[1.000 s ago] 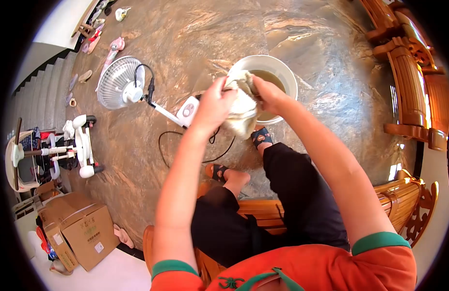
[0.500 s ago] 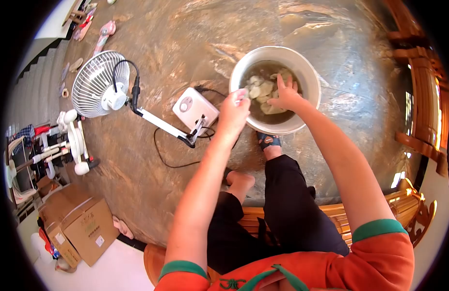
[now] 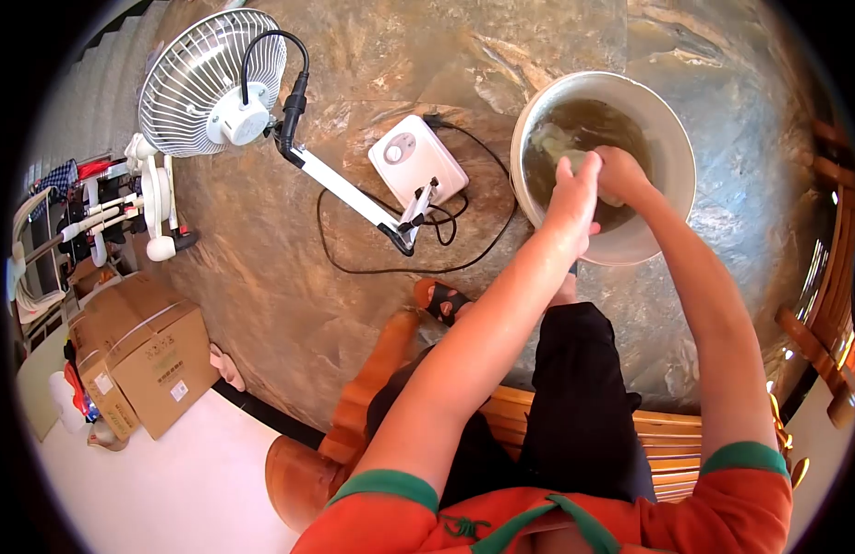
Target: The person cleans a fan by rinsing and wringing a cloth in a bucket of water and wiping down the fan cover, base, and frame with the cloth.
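A white bucket of murky brownish water stands on the floor in front of me. Pale, soft-edged pieces show under the water at its left side, blurred. My left hand is over the near-left part of the bucket, its fingers closed and partly hidden. Right against it, my right hand curls inward just above the water, fingers bent and mostly out of sight. A pale bit shows between and below the two hands; what either one grips cannot be made out.
Left of the bucket sits a pinkish-white box with a dial, joined by a white arm to a round wire-caged fan-like head. A black cable loops over the floor. A cardboard box stands at lower left; a wooden bench is beneath me.
My right hand has gone from spread fingers over the pale pieces to curled. My left hand has moved right, from the rim to beside it. The view has shifted, and the pale pieces look fewer.
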`<action>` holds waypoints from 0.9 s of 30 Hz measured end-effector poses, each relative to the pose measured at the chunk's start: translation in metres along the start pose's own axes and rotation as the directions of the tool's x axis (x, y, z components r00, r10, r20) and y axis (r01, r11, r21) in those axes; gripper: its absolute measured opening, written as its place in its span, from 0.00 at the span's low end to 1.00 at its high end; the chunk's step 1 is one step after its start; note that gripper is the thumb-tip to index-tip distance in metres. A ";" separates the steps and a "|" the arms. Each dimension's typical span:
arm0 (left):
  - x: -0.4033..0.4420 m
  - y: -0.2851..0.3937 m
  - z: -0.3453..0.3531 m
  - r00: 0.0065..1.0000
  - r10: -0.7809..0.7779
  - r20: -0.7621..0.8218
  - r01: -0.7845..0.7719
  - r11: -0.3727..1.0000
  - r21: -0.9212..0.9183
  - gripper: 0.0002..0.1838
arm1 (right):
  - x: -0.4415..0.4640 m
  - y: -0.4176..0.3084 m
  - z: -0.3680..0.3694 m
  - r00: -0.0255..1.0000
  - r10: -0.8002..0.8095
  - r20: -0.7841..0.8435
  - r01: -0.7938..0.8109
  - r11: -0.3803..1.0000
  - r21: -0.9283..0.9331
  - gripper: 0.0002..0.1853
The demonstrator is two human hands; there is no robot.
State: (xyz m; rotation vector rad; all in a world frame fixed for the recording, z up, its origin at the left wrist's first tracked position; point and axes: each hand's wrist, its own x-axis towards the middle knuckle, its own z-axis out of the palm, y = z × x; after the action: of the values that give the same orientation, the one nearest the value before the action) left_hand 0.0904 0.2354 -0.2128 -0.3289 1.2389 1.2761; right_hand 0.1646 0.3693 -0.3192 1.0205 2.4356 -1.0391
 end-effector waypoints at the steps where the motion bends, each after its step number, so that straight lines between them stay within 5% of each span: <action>1: 0.013 -0.002 -0.003 0.998 -0.064 0.022 0.066 0.993 -0.100 0.45 | -0.020 -0.012 -0.015 0.986 -0.131 -0.102 0.133 0.991 0.009 0.13; 4: 0.032 0.000 0.000 0.987 -0.160 0.017 0.160 0.961 -0.225 0.44 | -0.061 -0.036 -0.043 0.911 -0.329 -0.249 0.353 0.934 0.058 0.14; 8: 0.042 -0.005 -0.007 0.941 -0.057 0.333 0.200 0.888 -0.414 0.39 | -0.087 -0.059 -0.057 0.962 -0.219 -0.165 0.273 0.812 0.517 0.13; 10: 0.038 0.004 -0.007 0.929 -0.057 0.366 0.224 0.873 -0.434 0.35 | -0.092 -0.068 -0.066 0.991 -0.128 0.041 0.052 0.648 0.760 0.13; 13: 0.054 -0.003 -0.010 0.909 -0.010 0.416 0.256 0.802 -0.540 0.25 | -0.079 -0.055 -0.061 0.990 -0.140 0.004 0.033 0.260 0.965 0.18; 15: 0.051 -0.007 -0.011 0.918 0.082 0.387 0.177 0.790 -0.587 0.21 | -0.080 -0.064 -0.059 0.999 0.025 -0.026 0.025 0.063 0.998 0.23; 18: 0.059 -0.015 -0.007 0.935 0.126 0.330 0.137 0.734 -0.666 0.21 | -0.071 -0.071 -0.063 0.998 -0.027 0.056 -0.057 -0.066 0.996 0.23; 19: 0.057 -0.018 -0.006 0.973 0.068 0.219 0.097 0.740 -0.665 0.21 | -0.062 -0.061 -0.053 1.000 -0.001 0.002 -0.002 0.153 0.988 0.24; 22: 0.058 -0.021 0.001 0.996 0.083 0.031 -0.050 0.811 -0.583 0.21 | -0.054 -0.054 -0.033 0.992 0.116 -0.041 -0.008 0.394 0.919 0.27; 23: 0.059 -0.021 0.000 0.994 0.095 0.063 -0.044 0.831 -0.555 0.19 | -0.051 -0.050 -0.025 0.983 0.182 0.020 -0.063 0.230 0.971 0.26; 26: 0.062 -0.028 -0.002 0.975 0.135 0.174 -0.019 0.839 -0.543 0.16 | -0.047 -0.031 -0.020 0.954 -0.049 0.297 -0.300 -0.107 0.948 0.24; 27: 0.054 -0.025 0.001 0.978 0.149 0.144 -0.052 0.849 -0.526 0.17 | -0.046 -0.031 -0.019 0.960 0.002 0.279 -0.278 -0.095 0.956 0.22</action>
State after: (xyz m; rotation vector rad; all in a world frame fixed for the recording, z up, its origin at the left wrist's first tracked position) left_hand 0.1015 0.2567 -0.2673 -0.5280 0.7446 1.6915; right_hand 0.1747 0.3452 -0.2661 1.3002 0.8023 -2.8402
